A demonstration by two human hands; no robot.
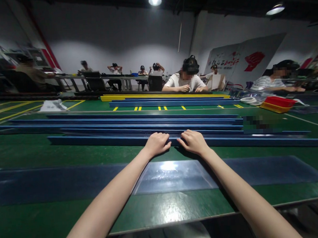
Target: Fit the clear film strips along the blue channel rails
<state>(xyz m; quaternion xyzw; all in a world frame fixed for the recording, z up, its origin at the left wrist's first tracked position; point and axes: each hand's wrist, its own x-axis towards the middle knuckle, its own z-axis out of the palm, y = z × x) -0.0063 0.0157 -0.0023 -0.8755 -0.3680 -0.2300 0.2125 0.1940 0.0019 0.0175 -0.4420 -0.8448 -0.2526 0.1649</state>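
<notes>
the left hand [157,144], arm [112,193] stretched forward, curls its fingers [159,135] over the nearest blue strip [228,141], pinching it, thumb inward. the strip lies across the green bench [18,151]; the right hand [194,142] mirrors that pinch, knuckles up.

My left grip [157,143] and right grip [193,142], fingers [159,135] curled down.
Knuckles up, thumbs [167,146] angled inward across the narrow gap between them; behind, my bare left forearm [109,194] and right forearm [241,185] slant back and apart.
</notes>
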